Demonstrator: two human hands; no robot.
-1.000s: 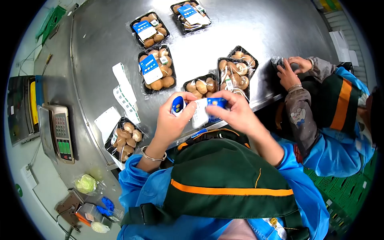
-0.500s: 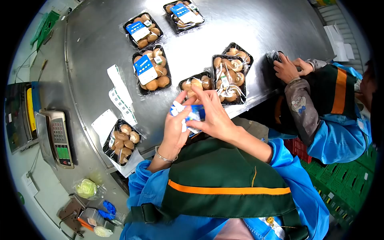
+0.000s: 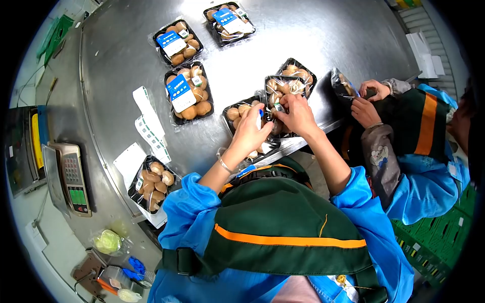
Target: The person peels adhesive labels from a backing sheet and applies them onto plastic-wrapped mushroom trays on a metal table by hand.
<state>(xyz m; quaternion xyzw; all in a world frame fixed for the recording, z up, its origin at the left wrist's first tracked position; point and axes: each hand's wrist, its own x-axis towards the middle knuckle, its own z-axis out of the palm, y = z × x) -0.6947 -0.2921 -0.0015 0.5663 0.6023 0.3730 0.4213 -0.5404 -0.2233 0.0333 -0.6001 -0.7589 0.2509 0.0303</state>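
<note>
Near the table's front edge, my left hand [image 3: 248, 134] is closed round something small, white and blue, whose shape is mostly hidden. Fingers bent, my right hand [image 3: 297, 114] touches the wrapped mushroom tray [image 3: 285, 86] at its white label; whether it pinches the film or the label cannot be made out. This tray overlaps another mushroom tray [image 3: 302, 73] behind it. A further mushroom tray [image 3: 234, 114] lies partly under my left hand. To the left sits a mushroom tray with a blue and white label [image 3: 189, 96].
Two labelled trays [image 3: 179, 42] [image 3: 230, 22] lie farther back. A strip of stickers [image 3: 150, 126] and an unlabelled mushroom tray [image 3: 153, 184] are at the left, beside a scale [image 3: 74, 177]. At the right, a co-worker's hands [image 3: 368, 103] handle a wrapped tray [image 3: 343, 85].
Both my hands have moved forward from the table edge and apart, my right one reaching the upper tray. The blue and white item is now mostly hidden. The co-worker's wrapped tray has been tilted up.
</note>
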